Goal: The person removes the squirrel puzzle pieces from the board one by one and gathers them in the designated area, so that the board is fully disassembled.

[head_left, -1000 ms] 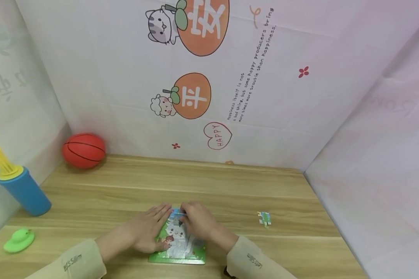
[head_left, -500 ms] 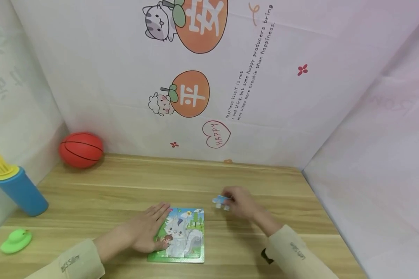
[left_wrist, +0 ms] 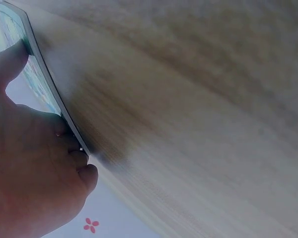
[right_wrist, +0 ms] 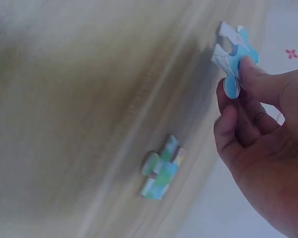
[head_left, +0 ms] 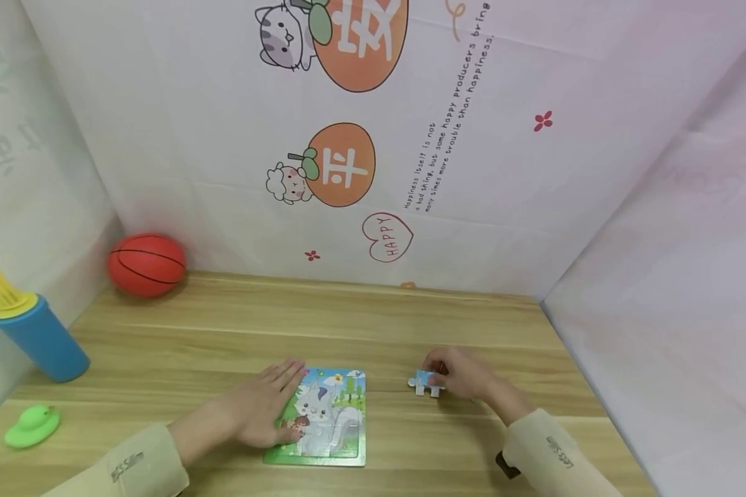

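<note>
Puzzle piece [head_left: 425,382] is what I see pinched in my right hand [head_left: 463,373], low over the counter [head_left: 410,324] and right of the puzzle board [head_left: 329,421]. A second loose piece [right_wrist: 161,173] lies beneath that hand. My left hand [head_left: 257,411] lies flat, fingers straight, pressing the board's left edge.

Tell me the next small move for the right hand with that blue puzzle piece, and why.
Probably lower the blue piece to the table and let go. The right hand pinches it well away from the puzzle board, which the left hand presses flat, and the right wrist view shows another loose piece lying on the wood just beneath, so this looks like where removed pieces go.
</note>
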{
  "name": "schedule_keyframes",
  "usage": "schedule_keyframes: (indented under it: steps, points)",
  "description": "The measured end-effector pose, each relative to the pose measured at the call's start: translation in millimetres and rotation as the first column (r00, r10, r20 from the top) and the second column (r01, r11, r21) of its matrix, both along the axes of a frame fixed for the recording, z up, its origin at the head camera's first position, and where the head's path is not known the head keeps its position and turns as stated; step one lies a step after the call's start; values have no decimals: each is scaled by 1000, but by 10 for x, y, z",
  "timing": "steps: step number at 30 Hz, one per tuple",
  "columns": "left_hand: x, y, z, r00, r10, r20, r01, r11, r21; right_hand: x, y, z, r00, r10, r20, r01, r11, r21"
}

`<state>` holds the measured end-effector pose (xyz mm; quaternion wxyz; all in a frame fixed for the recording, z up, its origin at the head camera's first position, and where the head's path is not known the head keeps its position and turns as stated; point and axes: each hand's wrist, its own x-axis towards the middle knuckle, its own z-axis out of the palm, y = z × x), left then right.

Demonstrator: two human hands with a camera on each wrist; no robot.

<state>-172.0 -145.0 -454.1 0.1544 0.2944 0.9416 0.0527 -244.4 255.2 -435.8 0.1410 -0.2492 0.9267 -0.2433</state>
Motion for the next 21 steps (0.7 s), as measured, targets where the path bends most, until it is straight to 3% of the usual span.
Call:
schedule_keyframes:
  steps: [8,21]
  points:
    - [-20,-2,-26,1000,-4,-10,4,1000,1,-11,-66,-132,993,10,-116,-3,998,59]
    - [1,9,10,1000,-3,-9,3,1000,10,59,-88,-191,990,-32,-136,44,996,82]
